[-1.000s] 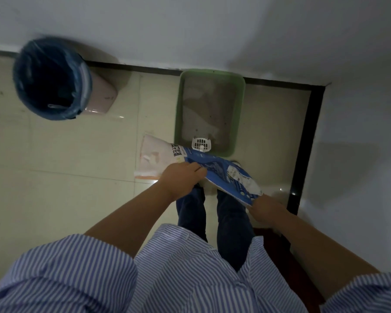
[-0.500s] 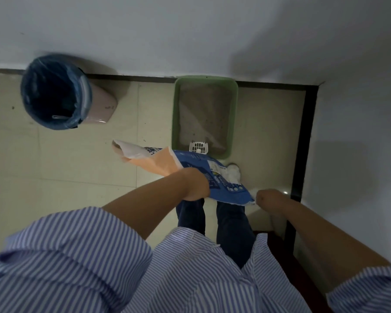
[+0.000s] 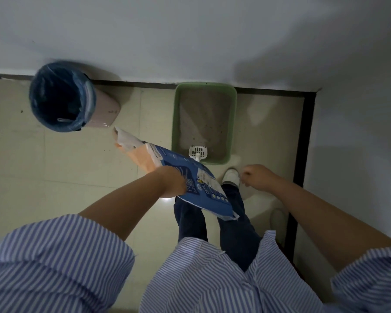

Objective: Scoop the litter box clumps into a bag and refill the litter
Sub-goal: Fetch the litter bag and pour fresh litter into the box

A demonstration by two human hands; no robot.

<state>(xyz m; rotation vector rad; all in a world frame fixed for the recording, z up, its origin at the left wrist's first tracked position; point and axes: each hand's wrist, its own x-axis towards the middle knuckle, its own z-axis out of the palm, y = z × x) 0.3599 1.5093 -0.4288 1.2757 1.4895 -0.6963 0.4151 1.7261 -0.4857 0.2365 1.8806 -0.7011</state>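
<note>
A green litter box [image 3: 177, 123] with grey litter stands on the floor against the far wall. A white slotted scoop [image 3: 198, 152] lies at its near end. My left hand [image 3: 171, 182] grips the middle of a blue, white and orange litter bag [image 3: 203, 190], held above the floor with its torn mouth pointing left toward the bin. My right hand [image 3: 259, 177] hangs apart from the bag, fingers loosely curled and holding nothing.
A pink bin lined with a blue bag [image 3: 61, 102] stands at the far left by the wall. A dark skirting strip [image 3: 303, 154] and a wall close the right side. My white shoe [image 3: 231, 176] is just before the litter box.
My right hand has let go of the bag's lower end and moved away to the right. The left hand alone has swung the bag's mouth leftward and up.
</note>
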